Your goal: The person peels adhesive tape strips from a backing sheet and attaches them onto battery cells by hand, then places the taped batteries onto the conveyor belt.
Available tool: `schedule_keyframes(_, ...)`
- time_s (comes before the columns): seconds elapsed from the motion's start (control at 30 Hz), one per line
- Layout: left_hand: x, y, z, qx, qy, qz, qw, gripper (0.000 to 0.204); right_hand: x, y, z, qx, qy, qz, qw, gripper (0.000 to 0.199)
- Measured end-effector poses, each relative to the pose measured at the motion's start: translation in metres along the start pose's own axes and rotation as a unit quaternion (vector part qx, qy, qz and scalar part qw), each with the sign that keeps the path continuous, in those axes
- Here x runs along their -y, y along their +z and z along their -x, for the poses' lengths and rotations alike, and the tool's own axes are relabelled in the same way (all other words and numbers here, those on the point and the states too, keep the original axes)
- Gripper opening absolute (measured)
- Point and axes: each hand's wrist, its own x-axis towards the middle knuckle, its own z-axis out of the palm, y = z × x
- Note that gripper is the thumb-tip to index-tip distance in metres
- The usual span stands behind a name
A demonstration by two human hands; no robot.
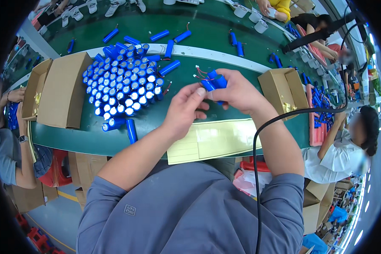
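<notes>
Both my forearms reach forward and converge. My left hand [184,108] pinches with thumb and forefinger; my right hand [237,91] is curled closed, fingertips meeting.

The person wears a grey-blue short-sleeved shirt [190,211] with a small square mark on its front.

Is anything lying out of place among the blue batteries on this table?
Yes. Most blue cells stand upright in one cluster, but a few lie tipped at its lower edge, and loose cells lie scattered across the green table.
</notes>
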Motion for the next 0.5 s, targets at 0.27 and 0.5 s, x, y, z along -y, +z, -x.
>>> schedule_keyframes(0.27,0.009,0.004,-0.005,0.045,0.05,0.112,0.991,0.029,-0.032,0.056,0.007,-0.177,-0.191,0.208,0.943,0.046)
schedule_keyframes(0.5,0.002,0.003,-0.005,-0.052,0.011,0.198,0.979,0.019,-0.027,0.063,0.016,-0.153,-0.23,0.305,0.912,0.06)
